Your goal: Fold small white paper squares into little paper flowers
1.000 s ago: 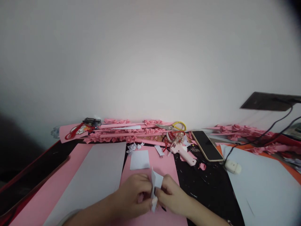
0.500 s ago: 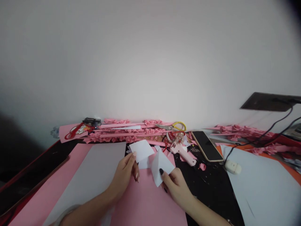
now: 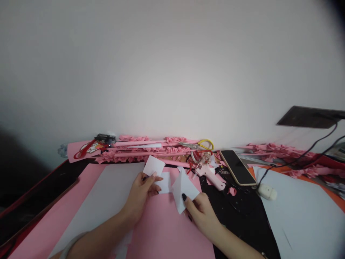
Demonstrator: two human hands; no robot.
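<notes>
Here, left hand edge-pinches white square, right hand folded paper (bare pink sheet between).

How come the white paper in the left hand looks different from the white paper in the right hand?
The left paper, in the left hand, looks flat; the right paper, in the right hand, is folded along a crease.
The left paper shows a squarish outline; the right paper comes to points.
Both are white and held in the hands.
</notes>
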